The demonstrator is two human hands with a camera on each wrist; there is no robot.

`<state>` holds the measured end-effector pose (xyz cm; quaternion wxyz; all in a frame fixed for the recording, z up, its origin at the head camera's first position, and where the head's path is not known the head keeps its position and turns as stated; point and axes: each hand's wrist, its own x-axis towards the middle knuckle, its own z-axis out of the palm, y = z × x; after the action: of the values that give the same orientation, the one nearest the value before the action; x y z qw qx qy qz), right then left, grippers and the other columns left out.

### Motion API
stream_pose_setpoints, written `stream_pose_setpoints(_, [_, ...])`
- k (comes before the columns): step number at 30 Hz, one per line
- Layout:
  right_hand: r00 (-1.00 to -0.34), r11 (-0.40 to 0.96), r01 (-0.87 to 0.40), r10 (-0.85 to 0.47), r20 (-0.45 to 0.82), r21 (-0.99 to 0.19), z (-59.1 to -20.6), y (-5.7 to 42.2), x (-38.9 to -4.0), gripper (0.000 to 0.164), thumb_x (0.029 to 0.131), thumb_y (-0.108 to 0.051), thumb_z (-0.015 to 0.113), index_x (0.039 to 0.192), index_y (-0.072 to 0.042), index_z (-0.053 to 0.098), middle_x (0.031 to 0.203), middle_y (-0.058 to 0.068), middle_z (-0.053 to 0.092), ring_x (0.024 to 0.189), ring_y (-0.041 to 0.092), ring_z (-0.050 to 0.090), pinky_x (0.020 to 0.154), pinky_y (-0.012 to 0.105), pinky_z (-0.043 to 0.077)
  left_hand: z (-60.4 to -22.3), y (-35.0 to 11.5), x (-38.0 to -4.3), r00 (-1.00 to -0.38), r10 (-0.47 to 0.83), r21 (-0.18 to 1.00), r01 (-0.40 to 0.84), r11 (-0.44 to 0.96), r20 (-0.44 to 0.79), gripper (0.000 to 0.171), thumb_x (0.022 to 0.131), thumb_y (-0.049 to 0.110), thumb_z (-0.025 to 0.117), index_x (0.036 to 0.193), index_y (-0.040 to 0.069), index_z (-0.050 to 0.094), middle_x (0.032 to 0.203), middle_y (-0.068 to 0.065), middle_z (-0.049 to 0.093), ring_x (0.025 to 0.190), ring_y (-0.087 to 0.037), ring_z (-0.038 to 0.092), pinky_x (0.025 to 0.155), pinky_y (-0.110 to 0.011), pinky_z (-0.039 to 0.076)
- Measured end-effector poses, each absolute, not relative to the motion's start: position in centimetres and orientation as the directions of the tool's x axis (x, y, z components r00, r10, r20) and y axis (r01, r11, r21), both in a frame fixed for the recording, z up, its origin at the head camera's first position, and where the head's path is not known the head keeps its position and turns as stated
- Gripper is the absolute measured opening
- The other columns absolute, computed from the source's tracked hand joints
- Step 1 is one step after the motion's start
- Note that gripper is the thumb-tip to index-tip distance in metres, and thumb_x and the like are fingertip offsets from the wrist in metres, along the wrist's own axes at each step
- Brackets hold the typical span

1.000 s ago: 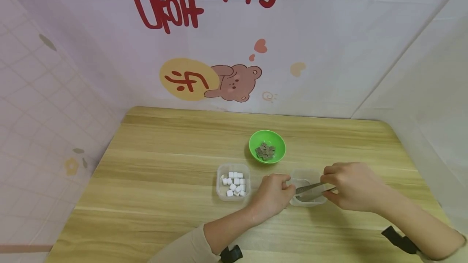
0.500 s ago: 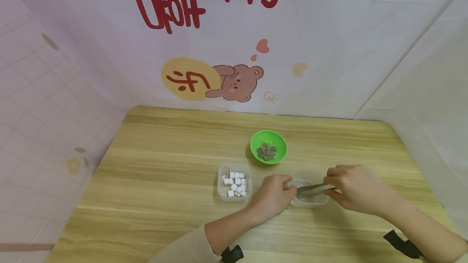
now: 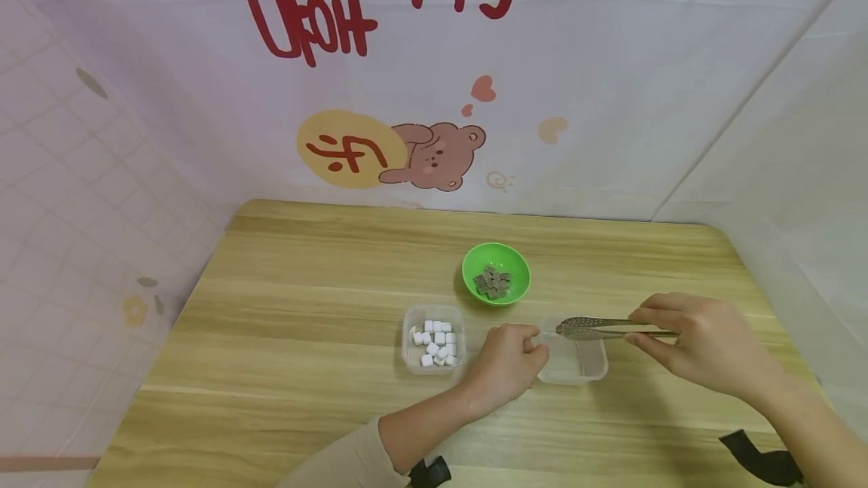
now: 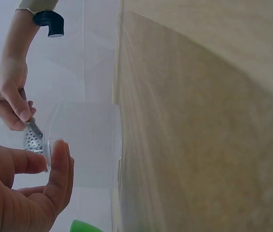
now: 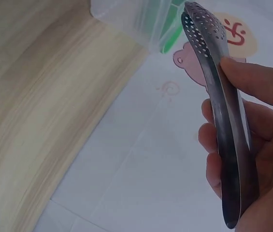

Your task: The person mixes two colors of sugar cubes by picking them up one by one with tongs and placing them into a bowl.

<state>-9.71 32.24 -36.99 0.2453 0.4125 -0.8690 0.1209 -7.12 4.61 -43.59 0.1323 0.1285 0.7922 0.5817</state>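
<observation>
My left hand (image 3: 505, 367) pinches the rim of a clear plastic box (image 3: 576, 379) between thumb and fingers; the left wrist view shows this grip at the box's edge. My right hand (image 3: 712, 345) holds metal tongs (image 3: 585, 333) with perforated heads, thumb on one arm and fingers on the other. The tongs lie nearly level over the box's far part, heads towards the left hand. A tiny brownish spot shows at their tip in the head view. In the right wrist view the tongs' perforated heads (image 5: 206, 29) are close together.
Left of the hands stands another clear box (image 3: 408, 356) with several white cubes (image 3: 439, 337). Behind the boxes is a green bowl (image 3: 519, 277) holding several brown square pieces (image 3: 491, 285). A printed cloth (image 3: 590, 81) hangs behind the wooden table (image 3: 305, 269).
The right hand has raised the tongs out of the box and drawn them to the right, now more level. The left hand has stayed at the box's rim.
</observation>
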Motion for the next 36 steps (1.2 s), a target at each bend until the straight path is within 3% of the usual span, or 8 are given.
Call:
stream_pose_setpoints(4, [-0.546, 0.655, -0.756, -0.615, 0.569, -0.017, -36.9, 32.2, -10.0, 0.062, 0.104, -0.061, 0.051, 0.082, -0.012, 0.081, 0.082, -0.007, 0.073, 0.056, 0.007, 0.063, 0.049, 0.019, 0.047, -43.6, 4.6, -7.2, -0.932, 0.359, 0.957, 0.05, 0.286, -0.058, 0.018, 0.097, 0.004, 0.06, 0.103, -0.003, 0.075, 0.044, 0.011, 0.044, 0.037, 0.001, 0.045, 0.047, -0.018, 0.035])
stream_pose_setpoints(10, [-0.576, 0.687, -0.724, -0.551, 0.604, -0.063, -37.1, 31.3, -10.9, 0.057, 0.103, -0.061, 0.055, 0.085, -0.014, 0.082, 0.084, -0.006, 0.074, 0.055, 0.007, 0.062, 0.046, 0.019, 0.042, -43.7, 4.6, -7.1, -0.931, 0.36, 0.956, 0.045, 0.291, -0.066, 0.023, 0.097, 0.005, 0.06, 0.112, -0.004, 0.075, 0.045, 0.01, 0.047, 0.038, -0.001, 0.05, 0.049, -0.02, 0.039])
stream_pose_setpoints(14, [-0.598, 0.692, -0.712, -0.513, 0.616, -0.116, -37.3, 30.5, -12.0, 0.055, 0.101, -0.06, 0.058, 0.087, -0.013, 0.082, 0.084, -0.004, 0.075, 0.056, 0.006, 0.062, 0.046, 0.018, 0.041, -43.8, 4.6, -7.2, -0.93, 0.364, 0.955, 0.054, 0.291, -0.058, 0.015, 0.096, 0.005, 0.06, 0.092, 0.001, 0.073, 0.045, 0.01, 0.045, 0.039, -0.001, 0.05, 0.049, -0.019, 0.038])
stream_pose_setpoints(21, [-0.603, 0.699, -0.701, -0.476, 0.64, -0.141, -38.1, 28.9, -13.9, 0.029, 0.091, -0.039, 0.077, 0.09, -0.011, 0.083, 0.087, 0.0, 0.077, 0.058, 0.013, 0.067, 0.047, 0.021, 0.043, -43.8, 4.6, -7.2, -0.928, 0.368, 0.951, 0.059, 0.304, -0.06, 0.032, 0.097, 0.006, 0.06, 0.068, 0.015, 0.052, 0.045, 0.011, 0.046, 0.039, 0.0, 0.048, 0.048, -0.018, 0.035])
stream_pose_setpoints(27, [-0.585, 0.694, -0.71, -0.481, 0.653, -0.124, -39.4, 27.3, -15.3, 0.048, 0.099, -0.053, 0.066, 0.089, -0.01, 0.083, 0.083, 0.002, 0.077, 0.054, 0.015, 0.065, 0.044, 0.028, 0.043, -43.7, 4.5, -7.1, -0.927, 0.369, 0.95, 0.057, 0.308, -0.064, 0.015, 0.097, 0.007, 0.06, 0.092, 0.005, 0.073, 0.047, 0.011, 0.049, 0.04, 0.0, 0.05, 0.041, -0.019, 0.03])
stream_pose_setpoints(29, [-0.596, 0.696, -0.707, -0.493, 0.634, -0.123, -39.8, 27.0, -15.6, 0.035, 0.093, -0.043, 0.075, 0.089, -0.009, 0.083, 0.083, 0.002, 0.076, 0.055, 0.015, 0.065, 0.044, 0.03, 0.043, -43.7, 4.6, -7.1, -0.928, 0.367, 0.948, 0.061, 0.312, -0.061, 0.016, 0.097, 0.007, 0.059, 0.098, 0.004, 0.075, 0.047, 0.012, 0.05, 0.041, 0.0, 0.053, 0.041, -0.02, 0.031])
stream_pose_setpoints(32, [-0.622, 0.711, -0.691, -0.493, 0.608, -0.13, -40.4, 26.5, -15.9, 0.018, 0.079, -0.023, 0.085, 0.089, -0.009, 0.083, 0.083, 0.002, 0.076, 0.056, 0.015, 0.065, 0.043, 0.029, 0.041, -43.7, 4.6, -7.1, -0.929, 0.366, 0.947, 0.066, 0.314, -0.056, 0.016, 0.096, 0.007, 0.059, 0.084, 0.01, 0.069, 0.047, 0.012, 0.049, 0.041, 0.001, 0.053, 0.042, -0.02, 0.031])
stream_pose_setpoints(36, [-0.661, 0.745, -0.653, -0.469, 0.586, -0.14, -41.1, 26.1, -16.1, 0.02, 0.073, -0.017, 0.089, 0.091, -0.009, 0.083, 0.083, 0.002, 0.075, 0.054, 0.014, 0.062, 0.041, 0.027, 0.037, -43.8, 4.6, -7.1, -0.931, 0.362, 0.946, 0.066, 0.317, -0.056, 0.017, 0.096, 0.007, 0.06, 0.081, 0.013, 0.067, 0.046, 0.012, 0.049, 0.04, 0.0, 0.051, 0.041, -0.02, 0.03])
